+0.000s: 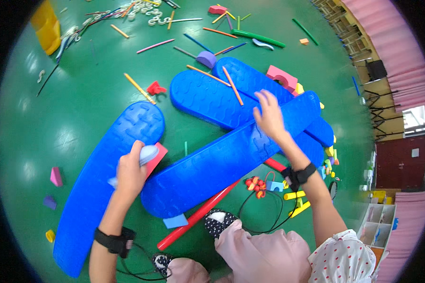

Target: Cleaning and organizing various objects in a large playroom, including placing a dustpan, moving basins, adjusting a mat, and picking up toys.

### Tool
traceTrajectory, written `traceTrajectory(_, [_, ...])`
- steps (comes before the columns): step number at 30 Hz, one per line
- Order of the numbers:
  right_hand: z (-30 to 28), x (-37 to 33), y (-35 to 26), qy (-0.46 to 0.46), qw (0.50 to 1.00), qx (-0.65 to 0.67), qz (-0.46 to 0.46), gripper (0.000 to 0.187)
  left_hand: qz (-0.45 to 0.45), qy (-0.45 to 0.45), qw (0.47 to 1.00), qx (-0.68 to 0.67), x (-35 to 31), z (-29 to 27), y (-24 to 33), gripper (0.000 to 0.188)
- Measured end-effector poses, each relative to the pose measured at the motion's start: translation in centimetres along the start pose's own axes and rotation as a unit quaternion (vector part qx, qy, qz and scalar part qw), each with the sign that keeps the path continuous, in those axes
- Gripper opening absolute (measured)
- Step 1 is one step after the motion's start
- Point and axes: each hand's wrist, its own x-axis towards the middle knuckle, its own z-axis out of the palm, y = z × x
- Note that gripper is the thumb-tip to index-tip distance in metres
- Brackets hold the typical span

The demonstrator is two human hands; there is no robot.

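Observation:
My left hand (130, 170) is closed around a pale grey-blue, rounded plastic piece (149, 154), whose exact kind I cannot make out. Beside it a flat pink-red block (157, 158) shows; whether the hand also grips it is unclear. Under that hand lies a long, curved blue plank (92, 188) with a raised wavy pattern. My right hand (270, 115), fingers spread and holding nothing, is over another blue plank (208, 165). That plank lies slantwise across two more blue planks (208, 96), with orange sticks (232, 85) resting on them.
Beyond the planks, the green floor has a purple half-round block (206, 59), a green tube (259, 38) and many coloured sticks. A red tube (198, 217) and black cables (264, 231) lie near my feet. A pink arch block (282, 78) stands at the right.

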Motion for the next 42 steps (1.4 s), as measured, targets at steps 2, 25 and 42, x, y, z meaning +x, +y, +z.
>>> traceTrajectory(2, [-0.5, 1.3, 6.7, 0.001, 0.995, -0.099, 0.006, 0.046, 0.053, -0.084, 0.966, 0.24, 2.2, -1.1, -0.7, 0.028])
traceTrajectory(25, [2.5, -1.0, 8.4, -0.081, 0.971, -0.055, 0.218, 0.023, -0.193, 0.089, 0.967, 0.143, 7.5, -1.7, -10.4, 0.024])
traceTrajectory(42, [0.9, 0.7, 8.4, -0.036, 0.971, 0.001, 0.234, 0.021, -0.283, 0.03, 0.944, 0.167, 8.1, -1.4, -10.1, 0.025])
